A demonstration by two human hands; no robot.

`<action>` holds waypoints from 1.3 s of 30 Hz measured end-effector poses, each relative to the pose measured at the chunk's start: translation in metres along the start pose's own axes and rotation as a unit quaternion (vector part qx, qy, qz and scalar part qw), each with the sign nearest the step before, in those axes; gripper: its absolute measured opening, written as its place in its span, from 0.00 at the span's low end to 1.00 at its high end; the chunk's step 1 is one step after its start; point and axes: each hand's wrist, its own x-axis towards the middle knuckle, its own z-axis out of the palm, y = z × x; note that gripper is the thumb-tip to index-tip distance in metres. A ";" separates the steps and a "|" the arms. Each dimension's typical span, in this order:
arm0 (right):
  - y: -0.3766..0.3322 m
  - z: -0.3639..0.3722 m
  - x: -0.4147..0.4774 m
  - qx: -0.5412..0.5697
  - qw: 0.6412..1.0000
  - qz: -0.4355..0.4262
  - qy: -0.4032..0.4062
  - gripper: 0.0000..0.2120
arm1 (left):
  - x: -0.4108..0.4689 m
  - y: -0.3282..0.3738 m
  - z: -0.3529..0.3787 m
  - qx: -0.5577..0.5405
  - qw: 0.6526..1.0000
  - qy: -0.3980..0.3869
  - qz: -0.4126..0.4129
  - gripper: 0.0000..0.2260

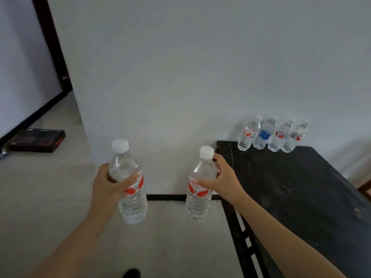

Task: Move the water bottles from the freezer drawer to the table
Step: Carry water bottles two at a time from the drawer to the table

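The left hand (108,183) has its grip wrapped round the middle of one bottle (133,207). The right hand (222,177) has its grip clamped on the shoulder of a second bottle (198,205). Both bottles are upright over the floor, short of the black counter (291,197). I'd carry them right, across the counter, and stand them beside the row of four bottles (263,135) at the far edge by the wall (leave a gap, or the row may topple), bases flat before releasing.
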 end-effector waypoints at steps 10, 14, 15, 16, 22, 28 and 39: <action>0.002 -0.021 0.060 0.001 0.974 0.126 0.189 0.34 | 0.165 0.008 0.073 -0.030 0.984 -0.174 0.016 0.28; 0.025 -0.036 0.049 -0.018 0.952 0.188 0.241 0.34 | 0.178 -0.012 0.119 -0.026 0.973 -0.229 -0.006 0.30; 0.030 -0.040 0.046 -0.025 0.946 0.200 0.253 0.34 | 0.178 -0.015 0.130 -0.022 0.970 -0.244 -0.014 0.29; 0.037 -0.046 0.043 -0.032 0.939 0.214 0.266 0.34 | 0.177 -0.020 0.145 -0.018 0.965 -0.263 -0.021 0.29; 0.076 -0.091 0.027 -0.035 0.907 0.257 0.331 0.33 | 0.162 -0.023 0.227 0.003 0.938 -0.347 -0.017 0.35; 0.136 -0.159 0.028 -0.026 0.890 0.263 0.372 0.32 | 0.146 -0.018 0.331 0.026 0.914 -0.403 0.029 0.21; 0.214 -0.274 0.086 -0.012 0.901 0.257 0.349 0.33 | 0.128 -0.031 0.498 0.048 0.900 -0.432 -0.033 0.25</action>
